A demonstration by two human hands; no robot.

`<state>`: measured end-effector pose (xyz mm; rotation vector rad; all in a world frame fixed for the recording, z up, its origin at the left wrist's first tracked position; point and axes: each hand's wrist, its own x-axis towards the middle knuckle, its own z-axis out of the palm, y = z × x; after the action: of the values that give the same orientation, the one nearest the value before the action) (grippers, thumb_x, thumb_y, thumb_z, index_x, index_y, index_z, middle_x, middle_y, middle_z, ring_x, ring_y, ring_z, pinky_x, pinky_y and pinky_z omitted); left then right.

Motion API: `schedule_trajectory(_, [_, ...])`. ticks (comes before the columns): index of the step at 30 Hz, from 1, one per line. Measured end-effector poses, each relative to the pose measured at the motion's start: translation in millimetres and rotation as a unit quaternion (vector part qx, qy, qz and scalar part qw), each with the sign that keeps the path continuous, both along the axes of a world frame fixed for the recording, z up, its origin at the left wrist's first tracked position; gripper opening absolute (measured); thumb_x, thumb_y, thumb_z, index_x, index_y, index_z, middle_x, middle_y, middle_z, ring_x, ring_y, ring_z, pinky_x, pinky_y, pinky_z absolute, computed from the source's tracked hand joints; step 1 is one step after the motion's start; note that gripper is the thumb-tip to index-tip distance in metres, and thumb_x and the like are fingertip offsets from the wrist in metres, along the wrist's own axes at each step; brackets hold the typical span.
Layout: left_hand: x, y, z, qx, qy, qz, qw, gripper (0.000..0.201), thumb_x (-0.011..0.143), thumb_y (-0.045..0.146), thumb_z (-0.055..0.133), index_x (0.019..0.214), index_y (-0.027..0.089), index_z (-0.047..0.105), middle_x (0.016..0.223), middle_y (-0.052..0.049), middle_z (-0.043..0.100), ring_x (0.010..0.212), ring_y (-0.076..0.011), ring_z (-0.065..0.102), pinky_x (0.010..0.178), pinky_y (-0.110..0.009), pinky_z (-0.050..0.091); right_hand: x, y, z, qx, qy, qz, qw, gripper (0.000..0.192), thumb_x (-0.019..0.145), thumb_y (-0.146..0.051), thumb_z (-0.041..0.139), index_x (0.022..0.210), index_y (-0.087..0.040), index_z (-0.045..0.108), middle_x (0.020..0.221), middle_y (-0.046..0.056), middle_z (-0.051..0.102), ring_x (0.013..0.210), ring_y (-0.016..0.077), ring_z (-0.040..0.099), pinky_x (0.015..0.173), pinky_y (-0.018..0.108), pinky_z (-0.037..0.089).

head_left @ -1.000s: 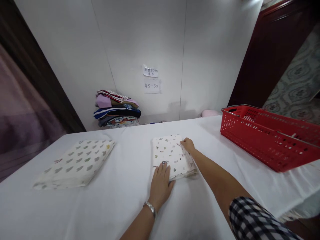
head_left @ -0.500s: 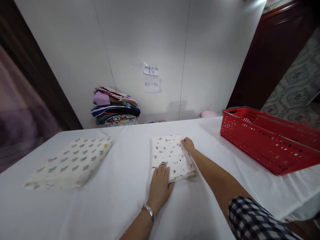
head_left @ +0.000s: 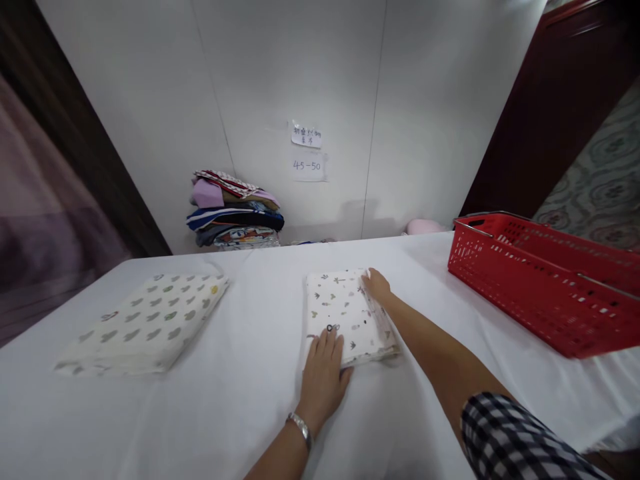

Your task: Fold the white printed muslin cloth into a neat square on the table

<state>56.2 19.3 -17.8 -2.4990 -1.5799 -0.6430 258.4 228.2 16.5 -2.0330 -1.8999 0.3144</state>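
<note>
A folded white cloth with small plant-like prints lies in the middle of the table, its layers showing along the right and near edges. My left hand, with a silver bracelet at the wrist, rests flat on the near left corner, fingers stretched out. At the far right corner my right hand is closed on the cloth's edge; its fingertips are partly hidden. Off to the left lies another folded white cloth, printed with rows of grey-green heart-like shapes.
A red plastic basket with metal handles stands at the right. Beyond the table's far edge is a stack of folded fabrics against the wall. Two paper labels are stuck on that wall. The table has a white cover.
The view has shifted slightly. My right hand has moved a little along the cloth's far right corner; my left hand stays flat on the near corner.
</note>
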Motion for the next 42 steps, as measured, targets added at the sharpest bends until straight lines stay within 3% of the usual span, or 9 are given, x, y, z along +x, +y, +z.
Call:
schedule_trajectory(4, [1,0,1.0,-0.007,-0.002,-0.001,1.000,0.053,0.081,0.027,0.051,0.131,0.014,0.041,0.144,-0.014,0.036,0.134,-0.0299,0.028,0.107,-0.051,0.029,-7,4,-8.2,-0.022,-0.015,0.063,0.998,0.053,0.088,-0.039,0.045,0.134,-0.013,0.039,0.146,0.013,0.032,0.128,0.0234,0.039,0.099,0.031,0.036])
schedule_trajectory(12, [1,-1,1.8,-0.003,0.001,-0.002,1.000,0.053,0.081,0.029,0.051,0.131,0.014,0.041,0.143,-0.014,0.037,0.134,-0.0307,0.028,0.106,-0.052,0.029,-17,-22,-9.1,0.032,-0.110,0.118,0.986,0.053,0.091,-0.036,0.038,0.139,-0.014,0.032,0.150,0.014,0.021,0.139,0.0266,0.015,0.109,0.047,0.016])
schedule_trajectory(15, [1,-1,0.9,-0.002,-0.008,-0.004,1.000,0.053,0.080,0.028,0.052,0.131,0.015,0.041,0.143,-0.014,0.037,0.134,-0.0307,0.028,0.106,-0.053,0.029,-23,-40,-7.7,0.035,-0.143,0.189,0.971,0.048,0.093,-0.037,0.035,0.135,-0.016,0.039,0.147,0.012,0.030,0.137,0.0239,0.021,0.108,0.046,0.017])
schedule_trajectory(21, [2,-1,1.5,-0.005,-0.016,-0.007,1.000,0.053,0.080,0.028,0.053,0.130,0.014,0.042,0.142,-0.015,0.037,0.134,-0.0307,0.027,0.107,-0.053,0.026,-36,-77,5.3,0.069,-0.155,0.232,0.958,0.038,0.092,-0.035,0.038,0.124,-0.017,0.050,0.137,0.014,0.045,0.131,0.0261,0.032,0.108,0.051,0.015])
schedule_trajectory(25, [2,-1,1.8,-0.006,-0.012,-0.011,1.000,0.057,0.080,0.028,0.053,0.133,0.014,0.039,0.141,-0.015,0.039,0.134,-0.0312,0.028,0.107,-0.053,0.026,-39,-118,4.6,0.062,-0.109,0.328,0.936,0.043,0.092,-0.038,0.039,0.128,-0.016,0.047,0.139,0.014,0.042,0.131,0.0250,0.034,0.105,0.045,0.027])
schedule_trajectory(30, [1,-1,2.7,-0.003,-0.024,-0.016,1.000,0.052,0.081,0.028,0.052,0.130,0.016,0.041,0.142,-0.015,0.038,0.134,-0.0306,0.028,0.105,-0.053,0.027,-17,-166,-5.6,0.075,-0.086,0.329,0.937,0.043,0.093,-0.040,0.036,0.128,-0.019,0.049,0.138,0.012,0.045,0.129,0.0238,0.038,0.103,0.046,0.032])
schedule_trajectory(34, [2,-2,6.5,-0.015,-0.024,-0.009,1.000,0.050,0.081,0.030,0.053,0.127,0.014,0.044,0.141,-0.015,0.040,0.133,-0.0306,0.030,0.106,-0.052,0.026,6,-195,-22.0,0.144,-0.099,0.334,0.926,0.047,0.091,-0.036,0.043,0.134,-0.017,0.042,0.141,0.012,0.040,0.132,0.0254,0.034,0.106,0.048,0.029])
schedule_trajectory(37, [3,-2,9.9,-0.019,-0.024,-0.006,1.000,0.049,0.081,0.031,0.053,0.127,0.015,0.045,0.140,-0.014,0.041,0.132,-0.0294,0.032,0.107,-0.051,0.026,17,-206,-29.4,0.187,-0.101,0.331,0.920,0.044,0.091,-0.027,0.042,0.135,-0.020,0.042,0.140,0.010,0.042,0.131,0.0236,0.035,0.106,0.047,0.028])
schedule_trajectory(42, [0,-4,15.3,-0.027,-0.017,-0.003,0.999,0.045,0.081,0.030,0.054,0.124,0.017,0.049,0.137,-0.011,0.046,0.130,-0.0280,0.036,0.108,-0.049,0.024,22,-205,-27.9,0.185,-0.086,0.325,0.923,0.040,0.092,-0.022,0.038,0.132,-0.023,0.045,0.137,0.008,0.046,0.128,0.0208,0.039,0.106,0.046,0.029])
